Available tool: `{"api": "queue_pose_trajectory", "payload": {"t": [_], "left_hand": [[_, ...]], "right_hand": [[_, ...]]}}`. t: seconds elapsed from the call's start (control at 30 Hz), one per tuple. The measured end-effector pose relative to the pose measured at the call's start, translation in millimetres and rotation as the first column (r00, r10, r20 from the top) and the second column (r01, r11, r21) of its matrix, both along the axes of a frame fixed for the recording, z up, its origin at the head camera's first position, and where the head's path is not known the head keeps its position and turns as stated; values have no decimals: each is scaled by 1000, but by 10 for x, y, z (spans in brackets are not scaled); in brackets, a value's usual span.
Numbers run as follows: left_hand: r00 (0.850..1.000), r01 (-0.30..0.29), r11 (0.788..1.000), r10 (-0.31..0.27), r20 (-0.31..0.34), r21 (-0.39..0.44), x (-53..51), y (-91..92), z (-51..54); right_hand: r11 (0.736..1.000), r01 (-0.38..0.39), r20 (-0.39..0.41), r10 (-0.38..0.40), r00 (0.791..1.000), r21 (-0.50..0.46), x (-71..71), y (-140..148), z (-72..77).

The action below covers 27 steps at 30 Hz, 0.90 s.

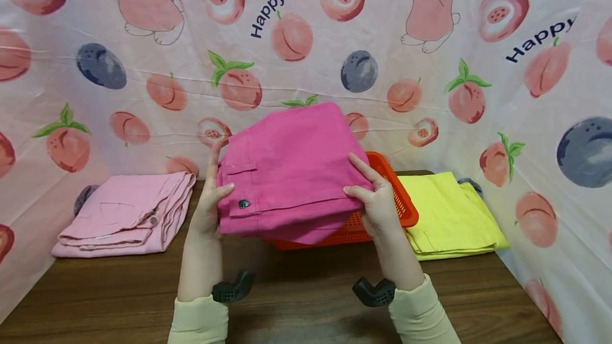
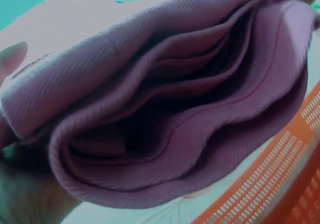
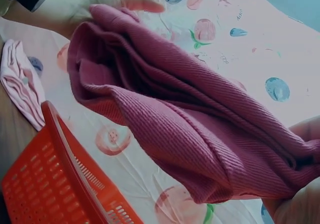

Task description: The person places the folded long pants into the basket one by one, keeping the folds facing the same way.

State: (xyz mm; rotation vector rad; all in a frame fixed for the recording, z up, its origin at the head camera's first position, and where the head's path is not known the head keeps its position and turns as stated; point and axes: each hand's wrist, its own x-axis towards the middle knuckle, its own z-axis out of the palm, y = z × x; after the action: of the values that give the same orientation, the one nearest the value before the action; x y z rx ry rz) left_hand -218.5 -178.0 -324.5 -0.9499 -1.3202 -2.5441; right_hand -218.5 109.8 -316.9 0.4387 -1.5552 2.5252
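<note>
Folded hot-pink trousers (image 1: 296, 161) hang in the air at the middle of the head view, tilted, with a dark button and a belt loop near their left side. My left hand (image 1: 208, 203) grips the left edge, thumb in front and a finger pointing up. At the right edge my right hand (image 1: 379, 203) pinches the cloth, thumb in front and the other fingers partly hidden. Both wrist views show the layered folds of the trousers (image 2: 210, 129) from below. An orange-red basket (image 1: 404, 211) stands behind and below them, partly covered.
Folded light-pink trousers (image 1: 124, 211) lie on the brown wooden table (image 1: 296, 291) at the left. A folded yellow garment (image 1: 454, 216) lies right of the basket. A fruit-printed cloth (image 1: 306, 73) encloses the back and sides.
</note>
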Motion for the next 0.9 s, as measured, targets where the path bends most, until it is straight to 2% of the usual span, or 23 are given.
{"api": "queue_pose_trajectory", "payload": {"t": [0.07,0.17,0.23,0.3,0.43,0.57,0.77,0.9], "left_hand": [[996,-79,989,84,33,-128,-28,5,-13],[980,-160,953,185,75,-258,-61,23,-32],[971,-184,934,220,88,-305,-74,41,-37],[966,-194,925,238,98,-326,-78,56,-40],[959,-224,917,268,95,-329,-76,93,-35],[956,-254,922,286,73,-291,-76,142,-39],[961,-262,944,275,36,-202,-55,244,-44],[972,-228,960,235,26,-162,-46,305,-51]], "right_hand": [[1000,-5,2,5,1000,-6,-5,20,1],[1000,-14,-2,14,1000,-14,-13,51,8],[1000,-21,-5,21,1000,-16,-17,73,14],[999,-30,-5,30,1000,-15,-22,98,19],[998,-65,4,65,998,2,-45,162,16],[990,-137,25,138,990,-19,-89,257,-11],[964,-264,77,266,961,-34,-179,419,-75],[938,-347,118,344,931,-3,-236,508,-116]]}}
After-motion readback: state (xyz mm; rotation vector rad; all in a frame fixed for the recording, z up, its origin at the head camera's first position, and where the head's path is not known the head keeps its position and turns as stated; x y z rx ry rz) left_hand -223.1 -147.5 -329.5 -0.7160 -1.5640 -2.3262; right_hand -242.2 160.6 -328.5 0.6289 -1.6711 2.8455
